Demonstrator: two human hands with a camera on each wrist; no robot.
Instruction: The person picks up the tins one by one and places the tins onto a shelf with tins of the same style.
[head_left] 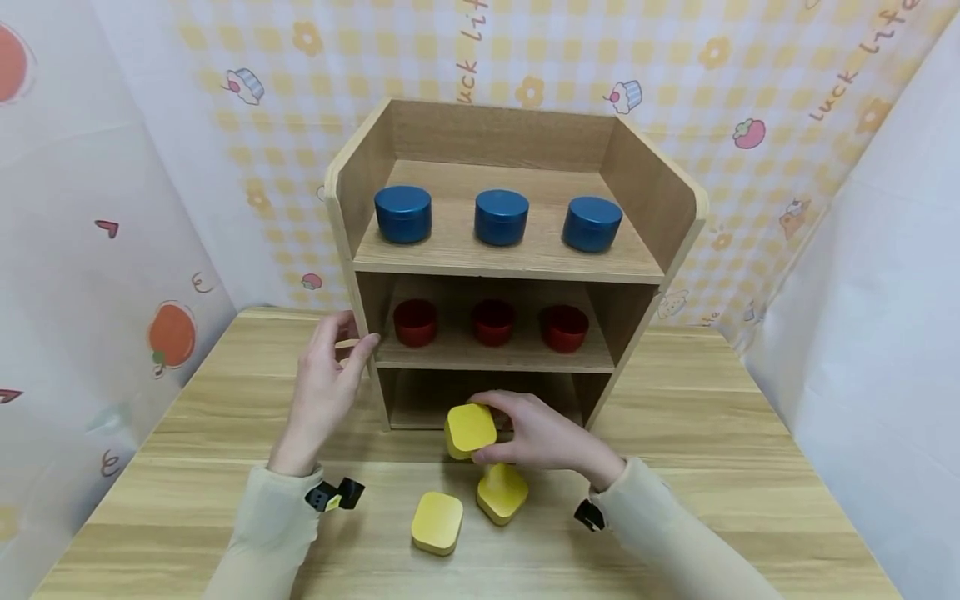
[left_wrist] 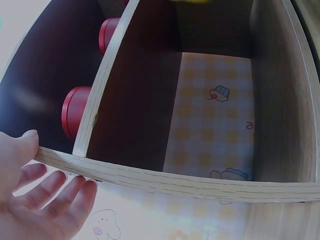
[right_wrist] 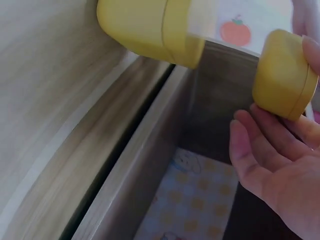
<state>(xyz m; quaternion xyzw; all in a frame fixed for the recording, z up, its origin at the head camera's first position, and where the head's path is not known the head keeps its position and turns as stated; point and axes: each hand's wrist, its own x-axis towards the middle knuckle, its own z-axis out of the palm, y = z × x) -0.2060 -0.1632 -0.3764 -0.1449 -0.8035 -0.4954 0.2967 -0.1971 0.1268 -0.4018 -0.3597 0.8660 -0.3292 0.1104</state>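
Note:
My right hand (head_left: 536, 433) pinches a yellow square lidded box (head_left: 471, 429) between thumb and fingers, in front of the bottom compartment of a wooden shelf unit (head_left: 502, 133). In the right wrist view a seam runs round this yellow box (right_wrist: 281, 75). Below it, a second yellow box (head_left: 502, 496) and a third yellow box (head_left: 437, 523) rest on the table. My left hand (head_left: 326, 375) holds the unit's left side panel (left_wrist: 200, 186), thumb at its front edge and fingers along the outer face.
Blue round tins (head_left: 501, 217) stand in a row on the top shelf. Red round tins (head_left: 492, 322) line the middle shelf. The wooden table (head_left: 720, 433) extends to both sides of the unit. Patterned cloth (head_left: 285, 150) hangs behind, and pale cloth hangs at both sides.

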